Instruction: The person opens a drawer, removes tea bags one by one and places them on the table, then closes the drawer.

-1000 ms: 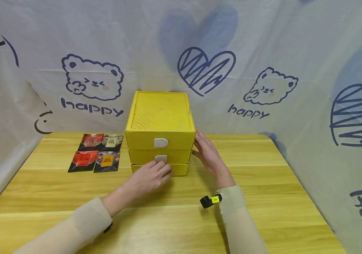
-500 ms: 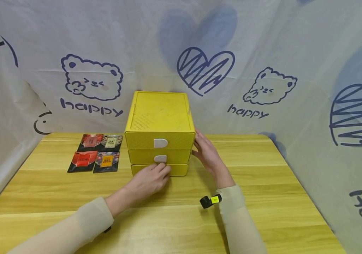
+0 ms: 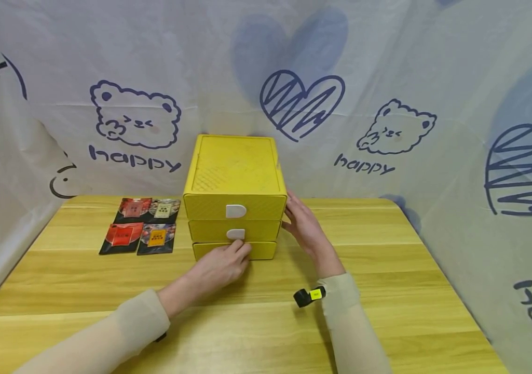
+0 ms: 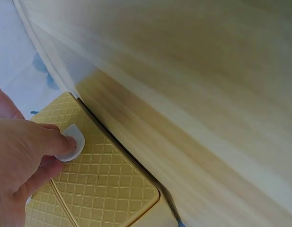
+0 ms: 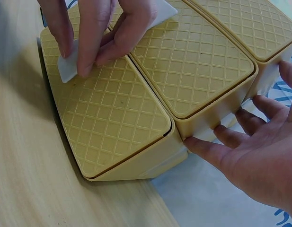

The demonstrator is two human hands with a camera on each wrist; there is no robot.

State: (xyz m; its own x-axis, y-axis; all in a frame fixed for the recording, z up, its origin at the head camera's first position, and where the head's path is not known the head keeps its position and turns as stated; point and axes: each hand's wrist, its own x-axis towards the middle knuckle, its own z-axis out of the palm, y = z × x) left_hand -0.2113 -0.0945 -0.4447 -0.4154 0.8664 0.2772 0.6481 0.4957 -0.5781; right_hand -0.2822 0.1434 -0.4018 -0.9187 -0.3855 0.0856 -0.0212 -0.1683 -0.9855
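Note:
A yellow three-drawer box (image 3: 235, 163) with a diamond-patterned front stands at the table's back middle. Thumb and fingers of my left hand (image 3: 221, 265) pinch the white handle (image 4: 78, 139) of the bottom drawer (image 5: 112, 118). From the head view this hand hides that handle and part of the drawer front. All three drawers sit pushed in. My right hand (image 3: 308, 223) rests along the box's right side, its fingertips (image 5: 202, 144) spread against the wall in the right wrist view. The middle handle (image 3: 235, 234) and the top handle (image 3: 235, 211) show above my left hand.
Several flat seasoning-style packets, such as a red one (image 3: 122, 236) and an orange-labelled one (image 3: 156, 238), lie in two rows left of the box. The wooden table (image 3: 387, 291) meets a printed cloth backdrop (image 3: 228, 62) behind.
My left hand has shifted slightly down, so its fingers sit lower below the middle handle. The right hand, box and packets stay where they were.

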